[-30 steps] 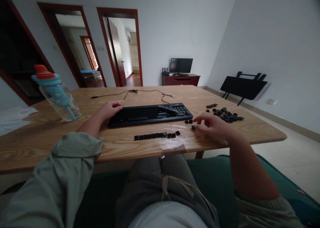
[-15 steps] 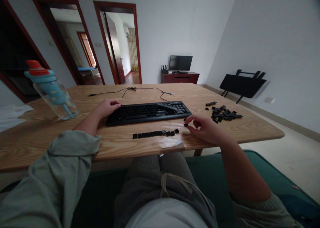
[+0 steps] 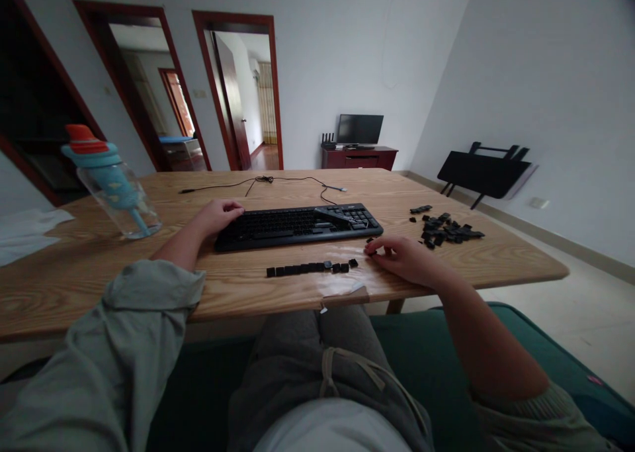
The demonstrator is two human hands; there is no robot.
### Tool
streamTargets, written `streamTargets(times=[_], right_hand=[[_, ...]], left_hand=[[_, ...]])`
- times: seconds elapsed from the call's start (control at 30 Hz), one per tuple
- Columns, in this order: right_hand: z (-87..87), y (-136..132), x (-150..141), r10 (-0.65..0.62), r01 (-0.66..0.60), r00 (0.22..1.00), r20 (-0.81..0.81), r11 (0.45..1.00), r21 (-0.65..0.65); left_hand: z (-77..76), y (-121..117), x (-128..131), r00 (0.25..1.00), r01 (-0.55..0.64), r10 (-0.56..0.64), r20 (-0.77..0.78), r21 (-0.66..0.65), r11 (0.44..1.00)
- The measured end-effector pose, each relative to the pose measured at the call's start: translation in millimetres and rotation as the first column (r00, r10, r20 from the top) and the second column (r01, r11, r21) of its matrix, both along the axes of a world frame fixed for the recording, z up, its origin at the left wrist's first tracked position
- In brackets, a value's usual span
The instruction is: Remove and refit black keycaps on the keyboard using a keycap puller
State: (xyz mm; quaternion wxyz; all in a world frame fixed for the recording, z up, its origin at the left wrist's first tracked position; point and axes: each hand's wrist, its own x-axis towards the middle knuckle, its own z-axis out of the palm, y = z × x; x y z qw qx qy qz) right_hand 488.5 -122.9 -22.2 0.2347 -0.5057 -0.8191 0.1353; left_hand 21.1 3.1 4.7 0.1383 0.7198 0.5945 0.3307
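Observation:
A black keyboard [image 3: 278, 239] lies on the wooden table, with a dark flat tool [image 3: 333, 216] resting across its right part. My left hand [image 3: 218, 217] is at the keyboard's far left corner, fingers curled closed against its edge. In front of the keyboard runs a row of loose black keycaps [image 3: 302, 269], one of them showing a lighter face. Right of that row, my right hand [image 3: 399, 259] is low over the table, thumb and fingers closed around a small black keycap [image 3: 370, 251], partly hidden by the fingertips.
A pile of loose black keycaps [image 3: 449, 230] lies on the right of the table [image 3: 218, 286]. The keyboard's cable [image 3: 297, 178] stretches behind it. At the left stand a clear bottle [image 3: 116, 190] with a red and blue lid and some white paper [image 3: 30, 230].
My right hand has lowered and its fingers have flattened toward the table at the keycap. My left hand stays at the keyboard's corner. The whole view has shifted slightly.

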Motion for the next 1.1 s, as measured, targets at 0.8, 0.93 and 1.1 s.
streamTargets(times=[0.8, 0.93, 1.1], right_hand=[[1.8, -6, 1, -0.052, 0.052, 0.998, -0.016, 0.998, -0.038], [4.6, -7, -1, -0.036, 0.037, 0.999, 0.031, 0.999, -0.019], [10.5, -8, -5, 0.043, -0.046, 0.996, 0.079, 0.998, 0.042]], left_hand=[[-4.3, 5, -3, 1.000, 0.012, -0.012, 0.004, 0.001, 1.000], [-2.9, 3, -1, 1.000, -0.001, 0.001, -0.012, -0.007, 1.000], [1.2, -2, 2, 1.000, -0.007, 0.007, -0.018, -0.004, 1.000]])
